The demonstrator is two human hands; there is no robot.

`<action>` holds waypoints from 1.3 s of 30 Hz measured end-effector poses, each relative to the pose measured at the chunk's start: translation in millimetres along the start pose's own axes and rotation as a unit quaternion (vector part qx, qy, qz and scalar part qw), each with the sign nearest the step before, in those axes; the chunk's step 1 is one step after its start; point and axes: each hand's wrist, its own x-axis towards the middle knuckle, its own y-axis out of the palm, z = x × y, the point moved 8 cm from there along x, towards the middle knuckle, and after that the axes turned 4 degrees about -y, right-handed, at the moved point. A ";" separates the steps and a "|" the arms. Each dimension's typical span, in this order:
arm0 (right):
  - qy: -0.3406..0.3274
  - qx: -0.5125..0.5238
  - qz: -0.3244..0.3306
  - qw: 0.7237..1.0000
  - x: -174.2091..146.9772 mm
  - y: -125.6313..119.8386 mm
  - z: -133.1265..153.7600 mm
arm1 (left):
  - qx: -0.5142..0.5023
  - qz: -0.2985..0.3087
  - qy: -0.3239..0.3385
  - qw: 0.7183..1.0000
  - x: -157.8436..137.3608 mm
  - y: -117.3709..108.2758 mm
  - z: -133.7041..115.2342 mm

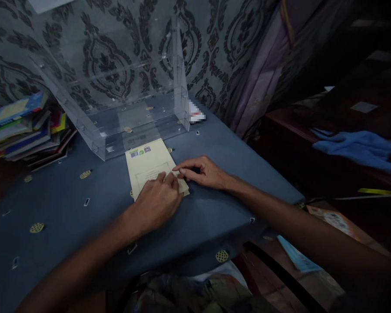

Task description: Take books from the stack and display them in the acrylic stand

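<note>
A thin cream booklet (150,161) with a barcode, a QR code and a printed frame on its cover lies on the blue patterned tablecloth. My left hand (159,198) presses on its lower part with bent fingers, and its thumb is hidden. From the right, my right hand (203,171) reaches the booklet's edge. Its thumb and forefinger come together there in a pinch, and the other fingers are curled. At the lower right corner the leaves stand slightly apart. Just behind the booklet stands a clear plastic rack (143,119).
A stack of books (29,126) stands at the left of the table (68,217). A blurred white item (195,112) is beside the rack. Blue gloves (358,148) lie on a dark surface at the right. A blue sheet (298,254) lies on the floor below.
</note>
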 end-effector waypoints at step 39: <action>-0.033 0.020 0.029 0.999 0.2 3.2 9.6 | 0.010 -0.026 0.004 1.000 -1.0 -1.2 -2.9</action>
